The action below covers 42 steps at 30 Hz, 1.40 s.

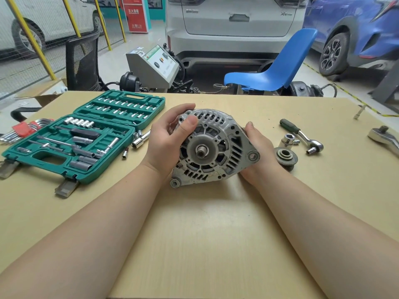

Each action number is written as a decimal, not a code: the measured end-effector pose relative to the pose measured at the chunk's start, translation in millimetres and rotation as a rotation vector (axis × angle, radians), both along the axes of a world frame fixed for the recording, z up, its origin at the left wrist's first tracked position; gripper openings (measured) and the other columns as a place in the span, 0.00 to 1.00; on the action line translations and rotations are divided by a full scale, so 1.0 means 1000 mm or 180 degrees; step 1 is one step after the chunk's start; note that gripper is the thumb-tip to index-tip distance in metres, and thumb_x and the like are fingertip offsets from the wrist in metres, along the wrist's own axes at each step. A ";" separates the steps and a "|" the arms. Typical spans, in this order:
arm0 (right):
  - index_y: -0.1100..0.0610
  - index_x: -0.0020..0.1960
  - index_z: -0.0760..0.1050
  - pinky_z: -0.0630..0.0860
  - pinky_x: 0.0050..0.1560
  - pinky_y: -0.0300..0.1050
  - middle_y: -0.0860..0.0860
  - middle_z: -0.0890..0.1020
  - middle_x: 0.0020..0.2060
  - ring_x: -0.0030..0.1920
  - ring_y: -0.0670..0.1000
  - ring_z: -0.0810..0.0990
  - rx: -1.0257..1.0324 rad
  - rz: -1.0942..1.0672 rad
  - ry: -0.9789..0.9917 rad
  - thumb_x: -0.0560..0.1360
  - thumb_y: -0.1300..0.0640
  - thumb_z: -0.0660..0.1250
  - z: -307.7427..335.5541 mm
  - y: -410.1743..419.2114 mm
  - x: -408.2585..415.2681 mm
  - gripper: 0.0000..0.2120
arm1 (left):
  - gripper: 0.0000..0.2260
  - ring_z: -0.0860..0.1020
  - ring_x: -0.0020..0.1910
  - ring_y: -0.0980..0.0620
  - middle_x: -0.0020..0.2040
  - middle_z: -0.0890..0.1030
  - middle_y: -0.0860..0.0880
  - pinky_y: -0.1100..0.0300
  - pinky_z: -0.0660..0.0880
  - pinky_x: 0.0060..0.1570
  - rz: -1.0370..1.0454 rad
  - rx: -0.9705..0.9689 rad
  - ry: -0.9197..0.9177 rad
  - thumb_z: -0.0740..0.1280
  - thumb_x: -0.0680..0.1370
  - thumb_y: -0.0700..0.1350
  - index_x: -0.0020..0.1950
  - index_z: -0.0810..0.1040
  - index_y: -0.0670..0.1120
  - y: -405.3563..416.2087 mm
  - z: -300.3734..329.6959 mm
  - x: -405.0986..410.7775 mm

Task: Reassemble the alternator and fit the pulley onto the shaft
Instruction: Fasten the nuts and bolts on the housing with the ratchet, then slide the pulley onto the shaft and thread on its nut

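- Grey cast-aluminium alternator (212,145) sits on the tan wooden table (205,234), shaft end facing the camera, housing halves look joined; fastener tightness cannot be judged.
- Threaded steel shaft (200,151) is bare: pulley not yet fitted.
- Dark grooved metal pulley (285,157) lies on the table just right of the alternator, apart from it, close behind the right hand.
- Left hand (167,140) grips the alternator's upper-left edge, fingers curled over the top, thumb pressed on the front face.
- Right hand (258,151) holds the right side, thumb up along the housing; other fingers hidden behind it, cannot tell their spread.
- Left to do: pulley on shaft, probably its nut; no nut clearly identifiable.
- Open green plastic socket-set case (86,143): lid half holds 2 rows of small bits, base half holds chrome sockets, extension bars, a black-handled driver; some slots vacant.
- Loose sockets (138,141) lie outside the case; green-handled ratchet (302,137) lies at right.
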State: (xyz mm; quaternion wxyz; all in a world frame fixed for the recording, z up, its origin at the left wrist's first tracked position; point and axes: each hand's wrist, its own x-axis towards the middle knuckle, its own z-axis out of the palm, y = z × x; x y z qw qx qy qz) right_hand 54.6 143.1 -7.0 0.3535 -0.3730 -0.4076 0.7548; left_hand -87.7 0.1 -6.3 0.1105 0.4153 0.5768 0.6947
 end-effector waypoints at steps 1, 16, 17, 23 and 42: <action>0.56 0.53 0.80 0.81 0.56 0.55 0.51 0.88 0.43 0.52 0.55 0.86 0.0027 0.0035 0.0004 0.83 0.45 0.64 -0.001 0.001 -0.001 0.15 | 0.18 0.82 0.54 0.62 0.56 0.86 0.62 0.66 0.78 0.57 0.0022 -0.0002 0.0014 0.72 0.80 0.52 0.68 0.84 0.46 0.000 0.000 -0.001; 0.55 0.55 0.82 0.80 0.55 0.50 0.50 0.86 0.54 0.56 0.52 0.84 0.1409 0.0309 -0.0463 0.86 0.47 0.58 0.014 0.007 0.010 0.17 | 0.22 0.81 0.66 0.56 0.65 0.85 0.57 0.57 0.78 0.68 0.0148 0.0006 0.0313 0.73 0.77 0.60 0.69 0.83 0.52 0.000 -0.001 -0.005; 0.54 0.54 0.82 0.77 0.54 0.46 0.48 0.86 0.53 0.56 0.48 0.83 0.1828 0.0205 -0.0594 0.86 0.49 0.59 0.019 0.010 0.015 0.15 | 0.22 0.81 0.66 0.56 0.65 0.85 0.58 0.57 0.78 0.68 0.0176 0.0004 0.0335 0.73 0.77 0.60 0.68 0.83 0.53 0.001 -0.001 -0.004; 0.49 0.49 0.79 0.77 0.46 0.50 0.46 0.83 0.40 0.46 0.53 0.81 0.3866 -0.0552 -0.2334 0.78 0.48 0.61 0.062 0.040 0.064 0.09 | 0.19 0.80 0.65 0.60 0.62 0.83 0.65 0.67 0.75 0.64 0.0446 0.0056 0.0516 0.71 0.79 0.62 0.67 0.82 0.56 0.006 -0.004 0.006; 0.38 0.63 0.77 0.76 0.35 0.42 0.39 0.78 0.43 0.43 0.38 0.77 0.3505 0.1604 -0.4836 0.63 0.49 0.76 0.045 0.061 0.086 0.28 | 0.20 0.75 0.65 0.67 0.64 0.78 0.61 0.74 0.67 0.64 0.0604 -0.0059 0.0539 0.67 0.77 0.67 0.66 0.77 0.61 0.008 -0.005 0.021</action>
